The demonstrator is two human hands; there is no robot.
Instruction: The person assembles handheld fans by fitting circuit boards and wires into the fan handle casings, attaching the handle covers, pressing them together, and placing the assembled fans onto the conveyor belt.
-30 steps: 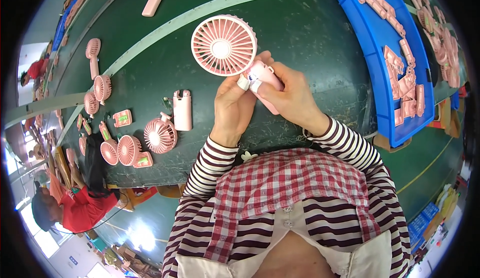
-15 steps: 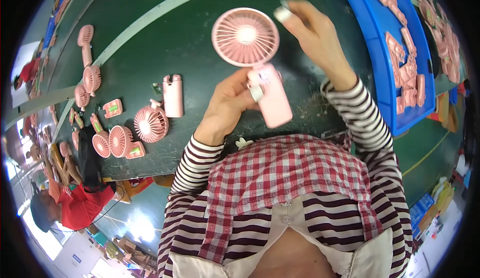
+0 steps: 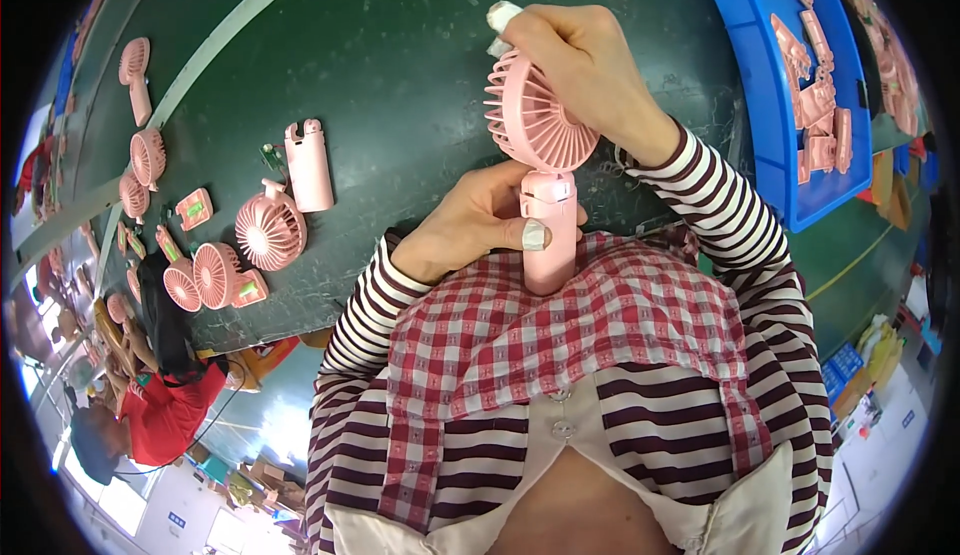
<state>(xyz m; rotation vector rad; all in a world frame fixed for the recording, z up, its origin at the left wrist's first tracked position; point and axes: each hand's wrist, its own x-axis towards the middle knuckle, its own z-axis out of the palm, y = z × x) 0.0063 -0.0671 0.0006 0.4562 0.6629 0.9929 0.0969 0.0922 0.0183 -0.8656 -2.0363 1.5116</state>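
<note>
A pink handheld fan [image 3: 548, 245] stands in front of me, its round caged head [image 3: 530, 115] turned at an angle above the handle. My left hand [image 3: 475, 220] is closed around the handle, with a white-wrapped thumb across its front. At the top of the fan head, my right hand [image 3: 590, 70] grips the cage rim; white wrapping covers its thumb and a fingertip. Left of my hands lie a pink handle shell [image 3: 309, 167], a small green circuit board [image 3: 272, 158] and a loose fan head [image 3: 270, 227].
A blue tray [image 3: 745, 65] with pink plastic parts [image 3: 818, 105] stands at the right. More fan heads [image 3: 216, 275] and small pink pieces with green boards [image 3: 194, 209] lie on the dark green table [image 3: 400, 85] at the left. A person in red [image 3: 170, 410] sits beyond them.
My right hand has come from beside the fan onto its head's rim. The fan has turned in my left hand and moved closer to my apron.
</note>
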